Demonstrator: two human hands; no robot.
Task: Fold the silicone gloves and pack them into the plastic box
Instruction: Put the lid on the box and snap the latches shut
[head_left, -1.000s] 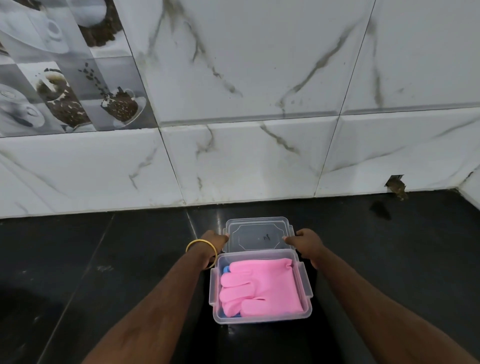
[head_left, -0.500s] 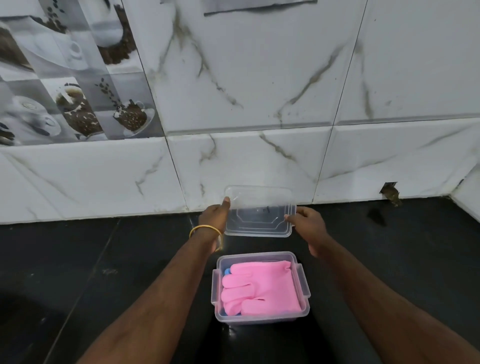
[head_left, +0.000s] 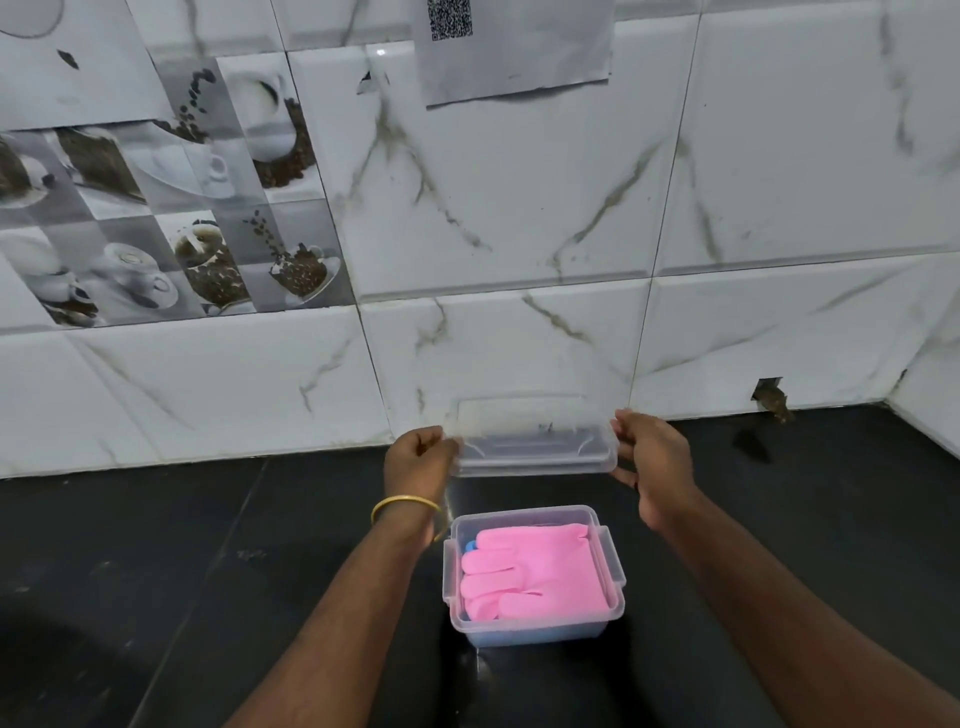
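Lid (head_left: 535, 451) has come up off the desk (head_left: 156, 545) since a second ago, now held in the air behind the plastic box (head_left: 613, 561), left hand (head_left: 418, 460) and right hand (head_left: 657, 457) pinching its ends. Pink glove (head_left: 535, 571) is folded inside, blue peeking underneath, so packing looks done; only closing left.

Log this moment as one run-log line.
stage: closing | lid: held by both hands, left, right, above box | pink glove: inside | box: open

wall: white marble tiles (head_left: 519, 208); coffee-print tiles (head_left: 156, 218); taped QR paper (head_left: 514, 47) | counter: glossy black (head_left: 130, 545)
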